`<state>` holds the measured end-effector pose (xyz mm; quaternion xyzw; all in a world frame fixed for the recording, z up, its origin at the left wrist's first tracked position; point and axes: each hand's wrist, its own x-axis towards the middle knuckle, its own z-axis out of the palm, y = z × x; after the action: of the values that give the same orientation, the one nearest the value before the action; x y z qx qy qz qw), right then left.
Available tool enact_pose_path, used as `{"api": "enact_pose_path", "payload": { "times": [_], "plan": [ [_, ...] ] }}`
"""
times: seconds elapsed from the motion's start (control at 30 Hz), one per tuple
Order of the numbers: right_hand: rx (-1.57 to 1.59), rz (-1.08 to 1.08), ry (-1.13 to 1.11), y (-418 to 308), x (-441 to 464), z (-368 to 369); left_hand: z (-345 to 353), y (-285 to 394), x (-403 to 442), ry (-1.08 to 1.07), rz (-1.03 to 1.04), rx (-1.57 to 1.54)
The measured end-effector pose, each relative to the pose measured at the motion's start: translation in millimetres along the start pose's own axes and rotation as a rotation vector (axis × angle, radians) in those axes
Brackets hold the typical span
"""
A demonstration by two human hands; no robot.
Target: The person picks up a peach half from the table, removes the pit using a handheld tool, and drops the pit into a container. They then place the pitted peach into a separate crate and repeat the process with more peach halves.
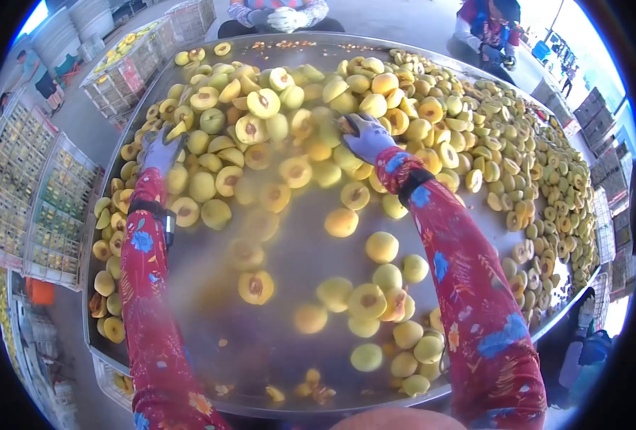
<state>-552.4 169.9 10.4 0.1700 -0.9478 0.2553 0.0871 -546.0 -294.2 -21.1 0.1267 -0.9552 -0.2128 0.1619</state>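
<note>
Halved yellow stone fruit, like peaches or apricots, with brown pit hollows, lie heaped on a metal table (296, 236). At the left edge of the heap my left hand (162, 150), in a pale purple glove, has its fingers curled against a fruit half (177, 131). My right hand (368, 138), gloved the same way, reaches into the middle of the heap. Its fingers are bent around a piece with a dark brown side (346, 126), seemingly another fruit half. A blurred smear in the picture softens the fruit between my hands.
Loose fruit halves (367, 301) lie near the table's front. More fruit piles up along the right side. Plastic crates (42, 193) stand at the left. Across the table sits a person with white gloves (286, 18); another person (488, 36) is at the back right.
</note>
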Motion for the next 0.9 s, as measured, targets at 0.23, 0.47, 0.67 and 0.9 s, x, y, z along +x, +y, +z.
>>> {"api": "enact_pose_path", "payload": {
  "times": [0.23,0.47,0.67,0.9],
  "plan": [
    [-0.032,-0.147,-0.139,0,-22,8,18,19,-67,-0.279,0.279,-0.288],
    [0.087,-0.162,-0.49,-28,-135,-26,-26,140,-205,-0.667,0.618,-0.035],
    [0.337,0.038,-0.78,-38,-204,-99,-63,155,-185,-1.042,0.614,-0.378],
    [0.098,-0.011,-0.342,-50,-133,-57,19,200,-139,-0.514,0.261,0.104]
  ]
}}
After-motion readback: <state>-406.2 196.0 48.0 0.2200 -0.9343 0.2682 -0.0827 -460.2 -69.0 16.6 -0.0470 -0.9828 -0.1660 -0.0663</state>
